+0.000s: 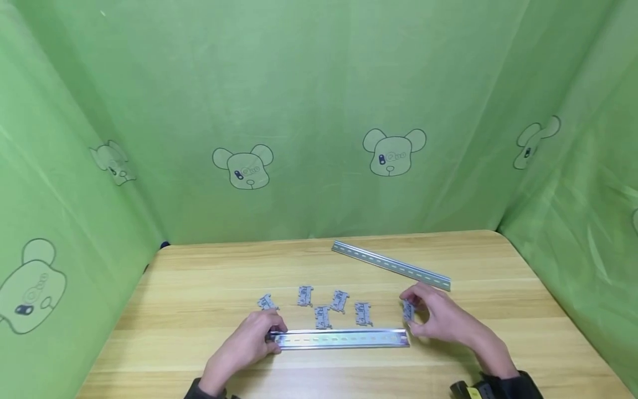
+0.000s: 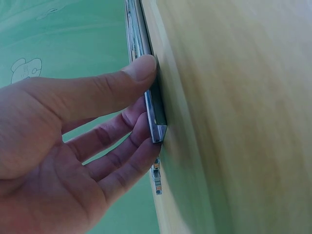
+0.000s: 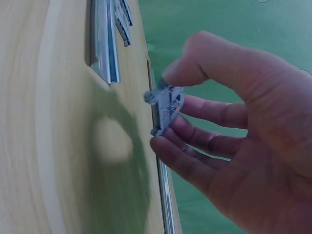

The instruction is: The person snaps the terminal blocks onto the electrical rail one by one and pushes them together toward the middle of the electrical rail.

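A slotted metal DIN rail (image 1: 344, 338) lies crosswise near the front of the table. My left hand (image 1: 254, 338) grips its left end, thumb on the near edge and fingers at the far edge; the left wrist view shows the rail (image 2: 157, 109) between them. Off the rail's right end, my right hand (image 1: 441, 316) pinches a grey terminal block (image 1: 408, 311) between thumb and fingers. In the right wrist view this block (image 3: 168, 107) is held above the table, its side facing the camera. Beyond the rail lie several more grey terminal blocks (image 1: 363, 314).
A second DIN rail (image 1: 391, 265) lies slanted at the back right of the wooden table (image 1: 209, 277). Green curtains (image 1: 319, 194) with bear-head prints stand behind and at both sides. A black and yellow object (image 1: 468, 390) is by the right sleeve.
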A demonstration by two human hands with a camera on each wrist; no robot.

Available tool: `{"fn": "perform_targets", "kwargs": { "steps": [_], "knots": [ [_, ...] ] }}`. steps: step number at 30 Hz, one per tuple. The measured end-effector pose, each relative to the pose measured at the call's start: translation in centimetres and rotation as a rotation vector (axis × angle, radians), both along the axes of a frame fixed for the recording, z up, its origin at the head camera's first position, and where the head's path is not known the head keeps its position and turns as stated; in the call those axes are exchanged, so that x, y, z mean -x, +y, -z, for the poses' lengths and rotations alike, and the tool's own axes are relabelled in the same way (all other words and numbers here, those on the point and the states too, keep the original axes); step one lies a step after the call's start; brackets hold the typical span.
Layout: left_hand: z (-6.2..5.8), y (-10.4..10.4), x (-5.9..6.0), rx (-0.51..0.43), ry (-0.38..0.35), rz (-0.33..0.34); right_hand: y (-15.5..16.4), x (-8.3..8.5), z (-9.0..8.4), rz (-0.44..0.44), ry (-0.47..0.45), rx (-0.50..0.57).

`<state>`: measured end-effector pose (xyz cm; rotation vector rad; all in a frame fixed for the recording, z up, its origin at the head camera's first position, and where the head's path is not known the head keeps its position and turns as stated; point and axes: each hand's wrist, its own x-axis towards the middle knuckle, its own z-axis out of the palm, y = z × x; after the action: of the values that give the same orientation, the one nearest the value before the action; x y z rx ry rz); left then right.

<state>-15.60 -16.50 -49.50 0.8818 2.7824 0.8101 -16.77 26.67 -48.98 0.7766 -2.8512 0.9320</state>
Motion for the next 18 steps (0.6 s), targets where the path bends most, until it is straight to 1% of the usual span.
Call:
{"fn": "perform_targets", "kwargs": {
  "steps": [4,12,15,18],
  "knots": [
    [0.07,0.01,0.08,-0.002,-0.003,0.000,0.21,-0.05,-0.08,-0.030,-0.067,0.022],
    [0.12,-0.07,0.15,0.001,-0.031,-0.013,0.58,-0.62,-0.16,-0.178,-0.300,0.156],
    [0.12,-0.07,0.12,0.001,-0.036,-0.012,0.67,-0.67,-0.15,-0.203,-0.337,0.167],
    [0.13,-0.04,0.10,0.000,-0.035,-0.012,0.71,-0.67,-0.23,-0.211,-0.361,0.162]
  ]
}}
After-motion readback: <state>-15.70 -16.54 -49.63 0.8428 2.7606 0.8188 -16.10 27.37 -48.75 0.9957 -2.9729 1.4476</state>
